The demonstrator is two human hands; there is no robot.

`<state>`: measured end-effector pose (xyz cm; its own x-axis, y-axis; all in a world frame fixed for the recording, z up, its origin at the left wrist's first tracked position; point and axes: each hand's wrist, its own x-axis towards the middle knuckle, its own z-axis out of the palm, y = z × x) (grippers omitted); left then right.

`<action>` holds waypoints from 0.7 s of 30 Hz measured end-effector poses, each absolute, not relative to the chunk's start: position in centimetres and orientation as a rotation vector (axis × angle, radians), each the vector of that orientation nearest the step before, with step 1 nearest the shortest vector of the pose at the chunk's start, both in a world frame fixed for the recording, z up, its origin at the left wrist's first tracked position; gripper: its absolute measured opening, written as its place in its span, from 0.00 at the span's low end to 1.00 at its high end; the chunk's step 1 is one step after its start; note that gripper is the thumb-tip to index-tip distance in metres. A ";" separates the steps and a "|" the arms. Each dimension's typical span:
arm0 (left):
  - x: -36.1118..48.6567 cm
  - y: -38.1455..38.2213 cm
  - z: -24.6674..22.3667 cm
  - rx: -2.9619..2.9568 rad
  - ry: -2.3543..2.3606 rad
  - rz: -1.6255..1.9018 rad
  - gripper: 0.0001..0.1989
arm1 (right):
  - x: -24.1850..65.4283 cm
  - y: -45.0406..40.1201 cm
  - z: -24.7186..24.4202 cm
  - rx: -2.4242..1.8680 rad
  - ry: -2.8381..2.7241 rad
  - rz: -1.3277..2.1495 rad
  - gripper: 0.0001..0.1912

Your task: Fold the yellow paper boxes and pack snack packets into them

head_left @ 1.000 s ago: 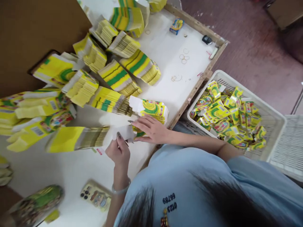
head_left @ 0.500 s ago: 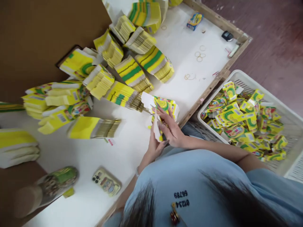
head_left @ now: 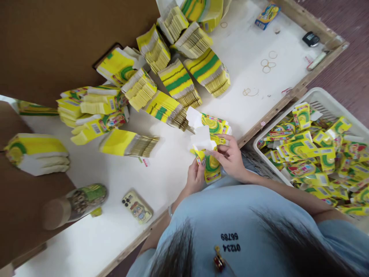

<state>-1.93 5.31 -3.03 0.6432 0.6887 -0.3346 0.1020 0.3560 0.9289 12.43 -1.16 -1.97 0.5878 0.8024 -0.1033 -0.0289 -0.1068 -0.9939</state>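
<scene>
Head view: left hand (head_left: 196, 177) and right hand (head_left: 233, 159) clasp the yellow carton (head_left: 212, 166) between them.

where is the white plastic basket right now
In the head view, the white plastic basket is at the right, beside the white table's wooden edge, holding small yellow-green cardboard cartons.

Between the person's left hand (head_left: 195, 177) and right hand (head_left: 233, 159), at the near edge of the table (head_left: 170, 179), is a carton (head_left: 212, 165). Carton stacks (head_left: 179, 84) lie beyond, with rubber bands (head_left: 268, 66) and a small box (head_left: 267, 17) to their right. A phone (head_left: 137, 206), then a jar (head_left: 86, 198), are left of the hands. Right of the table, loose cartons (head_left: 302, 148) lie in a basket (head_left: 319, 92).
</scene>
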 end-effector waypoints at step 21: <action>-2.8 6.8 -2.5 1.391 0.707 0.521 0.28 | 15.9 -2.8 -3.6 -1.355 -1.433 0.733 0.19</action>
